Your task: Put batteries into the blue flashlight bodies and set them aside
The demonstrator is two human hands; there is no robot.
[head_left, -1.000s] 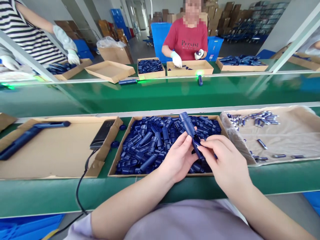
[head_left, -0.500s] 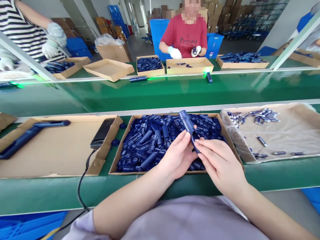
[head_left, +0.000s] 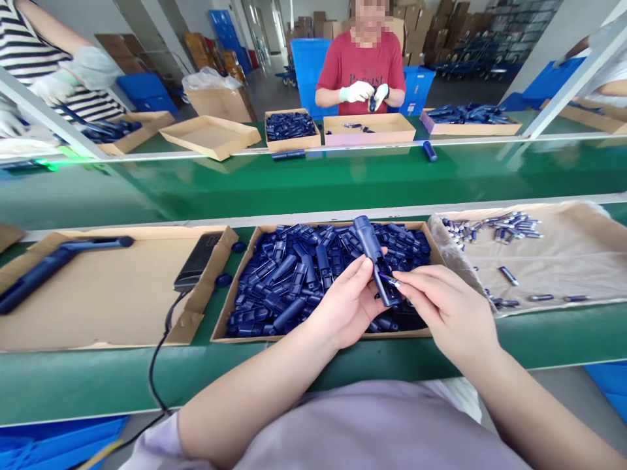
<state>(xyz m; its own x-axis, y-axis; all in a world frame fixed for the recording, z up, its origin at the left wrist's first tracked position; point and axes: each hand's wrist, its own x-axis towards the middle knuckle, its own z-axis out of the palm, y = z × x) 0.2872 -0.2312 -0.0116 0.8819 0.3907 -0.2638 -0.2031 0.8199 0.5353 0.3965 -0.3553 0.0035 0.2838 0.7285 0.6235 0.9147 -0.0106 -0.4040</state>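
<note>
A dark blue tubular plastic housing (head_left: 369,241) stands tilted in my left hand (head_left: 349,301), whose fingers are wrapped round its middle. The lower half of the housing shows an open compartment facing me. My right hand (head_left: 450,310) pinches a small battery (head_left: 390,279) with a shiny end, held at the opening of that compartment. Part of the battery is hidden by the housing and my fingertips. Beneath both hands lies a cardboard tray (head_left: 221,321) heaped with similar blue plastic housings (head_left: 289,313).
Right of the hands, a lined tray (head_left: 548,261) holds loose batteries (head_left: 516,226). On the left, a cardboard tray (head_left: 122,307) contains a long blue part (head_left: 39,274) and a black cabled device (head_left: 198,261). A green conveyor belt (head_left: 313,179) runs beyond; across it a person (head_left: 360,72) handles a part.
The housing has turned so its open compartment shows. My right hand has shifted slightly right off its lower end, and a battery now shows in its fingers. Parts on the belt moved right.
</note>
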